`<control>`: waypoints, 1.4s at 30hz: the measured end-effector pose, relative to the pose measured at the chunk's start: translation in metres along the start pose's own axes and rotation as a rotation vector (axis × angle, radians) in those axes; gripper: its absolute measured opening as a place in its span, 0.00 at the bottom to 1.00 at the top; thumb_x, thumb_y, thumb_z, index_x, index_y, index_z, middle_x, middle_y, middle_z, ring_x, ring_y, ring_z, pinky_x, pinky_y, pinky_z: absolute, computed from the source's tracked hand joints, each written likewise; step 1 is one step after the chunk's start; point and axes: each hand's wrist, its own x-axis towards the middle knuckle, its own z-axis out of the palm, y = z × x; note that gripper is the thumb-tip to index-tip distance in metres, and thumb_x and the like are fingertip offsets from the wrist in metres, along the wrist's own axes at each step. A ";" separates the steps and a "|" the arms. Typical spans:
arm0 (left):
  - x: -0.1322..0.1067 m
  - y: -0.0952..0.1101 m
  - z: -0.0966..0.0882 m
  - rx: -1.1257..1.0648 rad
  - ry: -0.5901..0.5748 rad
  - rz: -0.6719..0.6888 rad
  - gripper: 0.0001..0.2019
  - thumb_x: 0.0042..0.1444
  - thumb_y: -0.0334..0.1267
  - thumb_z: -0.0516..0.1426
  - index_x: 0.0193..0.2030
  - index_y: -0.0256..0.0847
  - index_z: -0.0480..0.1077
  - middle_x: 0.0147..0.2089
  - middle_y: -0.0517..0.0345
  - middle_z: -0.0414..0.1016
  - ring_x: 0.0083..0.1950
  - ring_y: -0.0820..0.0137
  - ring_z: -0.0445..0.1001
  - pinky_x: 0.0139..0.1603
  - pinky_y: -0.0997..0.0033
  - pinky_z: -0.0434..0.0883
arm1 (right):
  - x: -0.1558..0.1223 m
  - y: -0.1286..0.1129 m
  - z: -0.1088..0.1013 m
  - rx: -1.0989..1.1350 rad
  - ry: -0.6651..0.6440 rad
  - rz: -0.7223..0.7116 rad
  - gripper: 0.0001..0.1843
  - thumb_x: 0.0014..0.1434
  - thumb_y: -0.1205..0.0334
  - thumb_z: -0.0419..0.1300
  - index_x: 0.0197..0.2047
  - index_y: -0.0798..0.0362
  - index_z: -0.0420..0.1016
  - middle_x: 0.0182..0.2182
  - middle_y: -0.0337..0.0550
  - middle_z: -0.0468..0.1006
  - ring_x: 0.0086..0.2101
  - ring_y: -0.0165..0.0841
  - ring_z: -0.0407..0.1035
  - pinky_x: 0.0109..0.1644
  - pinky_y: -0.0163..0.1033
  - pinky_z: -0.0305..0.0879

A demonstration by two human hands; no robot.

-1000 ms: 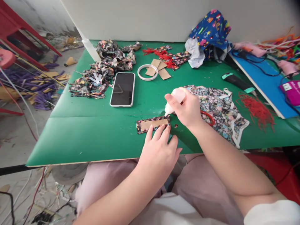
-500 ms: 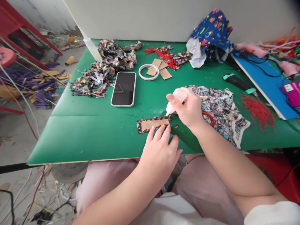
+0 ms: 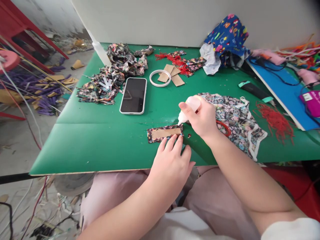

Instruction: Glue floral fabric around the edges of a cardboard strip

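Note:
My right hand (image 3: 205,115) is closed round a small white squeeze bottle (image 3: 193,104), tilted so its nozzle points down. The nozzle tip is at the far right corner of a cardboard strip (image 3: 163,133) edged with dark floral fabric, which lies flat on the green table. My left hand (image 3: 173,158) rests with fingers stretched out, their tips on the near edge of the strip. Beside my right hand lies a floral cloth (image 3: 232,113) with white edging, and a red ring (image 3: 224,128) shows partly behind the wrist.
A phone (image 3: 133,96), a roll of white tape (image 3: 160,78) and cardboard pieces (image 3: 178,80) lie beyond the strip. Floral scraps (image 3: 100,85) are heaped at the left. To the right are a utility knife (image 3: 255,90), red threads (image 3: 273,121) and a blue board (image 3: 277,93).
The whole view has shifted slightly. Both hands, the bottle and the strip keep nearly the same positions relative to one another.

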 end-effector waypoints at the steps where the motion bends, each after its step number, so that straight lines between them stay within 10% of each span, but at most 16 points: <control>1: 0.000 0.000 0.000 0.002 -0.001 0.001 0.15 0.60 0.43 0.51 0.49 0.37 0.70 0.60 0.41 0.67 0.62 0.52 0.64 0.59 0.49 0.64 | 0.000 0.000 0.000 0.000 0.001 0.001 0.23 0.53 0.38 0.56 0.25 0.50 0.60 0.16 0.33 0.64 0.19 0.27 0.58 0.25 0.35 0.53; 42: -0.012 0.011 0.013 -0.086 0.084 0.275 0.13 0.63 0.37 0.48 0.45 0.35 0.70 0.50 0.45 0.73 0.39 0.62 0.69 0.34 0.63 0.69 | -0.027 -0.008 -0.018 0.076 -0.028 -0.017 0.17 0.55 0.47 0.58 0.25 0.50 0.66 0.18 0.35 0.68 0.21 0.28 0.63 0.23 0.34 0.58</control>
